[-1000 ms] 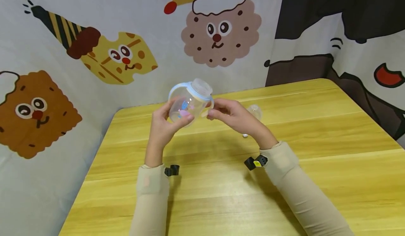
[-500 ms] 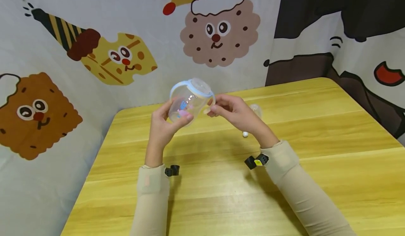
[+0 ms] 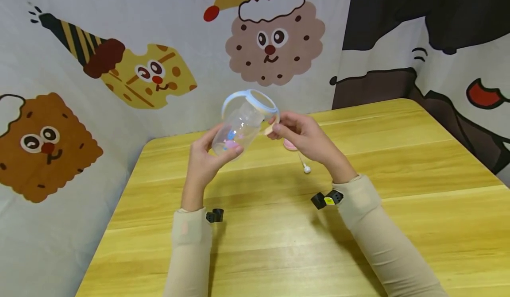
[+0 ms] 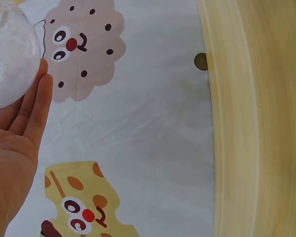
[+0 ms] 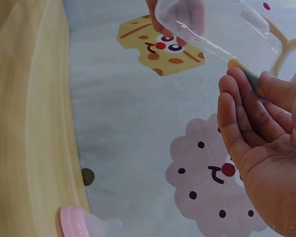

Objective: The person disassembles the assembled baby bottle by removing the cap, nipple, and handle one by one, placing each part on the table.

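Observation:
My left hand (image 3: 207,157) grips a clear baby bottle (image 3: 239,135) with pink and blue prints, held tilted above the table. In the left wrist view, the bottle's round base (image 4: 7,64) rests against the fingers (image 4: 37,106). My right hand (image 3: 304,137) pinches one grip of a pale blue two-handled ring (image 3: 259,106) between thumb and fingertips. The ring sits up past the bottle's neck, apart from its shoulder. In the right wrist view, the pinched handle end (image 5: 244,71) looks yellowish beside the bottle wall.
Behind my right hand, a pink collar (image 3: 290,144) lies on the wooden table (image 3: 271,226), with a clear nipple (image 5: 103,226) in the right wrist view. A thin straw with a white weighted end (image 3: 307,169) extends from it. A cartoon-printed cloth (image 3: 191,31) hangs behind the table.
My right hand has moved slightly up and to the right, lifting the handled ring off the bottle's neck. The pink collar and straw have come into view. My left hand has barely moved.

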`<state>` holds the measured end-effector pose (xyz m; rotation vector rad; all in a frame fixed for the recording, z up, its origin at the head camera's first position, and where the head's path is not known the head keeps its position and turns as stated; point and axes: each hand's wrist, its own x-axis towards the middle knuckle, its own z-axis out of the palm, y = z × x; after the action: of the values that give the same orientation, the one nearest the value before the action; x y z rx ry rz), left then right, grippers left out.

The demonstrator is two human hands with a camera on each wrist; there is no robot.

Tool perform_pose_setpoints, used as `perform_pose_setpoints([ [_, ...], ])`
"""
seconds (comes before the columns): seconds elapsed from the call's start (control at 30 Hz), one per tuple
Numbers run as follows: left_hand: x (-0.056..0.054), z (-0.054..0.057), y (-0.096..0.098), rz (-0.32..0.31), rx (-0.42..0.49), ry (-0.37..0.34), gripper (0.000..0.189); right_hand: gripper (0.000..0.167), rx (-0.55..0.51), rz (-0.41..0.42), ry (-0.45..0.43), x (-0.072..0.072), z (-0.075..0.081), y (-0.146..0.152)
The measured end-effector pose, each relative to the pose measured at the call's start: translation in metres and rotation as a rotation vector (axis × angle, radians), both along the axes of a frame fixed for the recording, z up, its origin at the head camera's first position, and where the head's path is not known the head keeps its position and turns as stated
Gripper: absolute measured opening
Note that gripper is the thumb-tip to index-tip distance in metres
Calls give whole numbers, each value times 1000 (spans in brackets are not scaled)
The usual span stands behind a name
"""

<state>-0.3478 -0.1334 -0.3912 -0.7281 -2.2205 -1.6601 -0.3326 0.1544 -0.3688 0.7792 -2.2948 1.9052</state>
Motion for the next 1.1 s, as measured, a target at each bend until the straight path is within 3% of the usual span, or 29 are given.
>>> perform_pose_setpoints([
  [0.37, 0, -4, -8, 46, -13, -39, 56, 21, -57, -67, 36, -1, 4, 15],
  [0.77, -1, -2, -6, 16, -29, -56, 57, 18, -183, -192, 156, -4, 8, 42],
  [1.1, -1, 2, -9, 39, -33, -62, 57, 21, -213, -268, 120, -9, 7, 45],
])
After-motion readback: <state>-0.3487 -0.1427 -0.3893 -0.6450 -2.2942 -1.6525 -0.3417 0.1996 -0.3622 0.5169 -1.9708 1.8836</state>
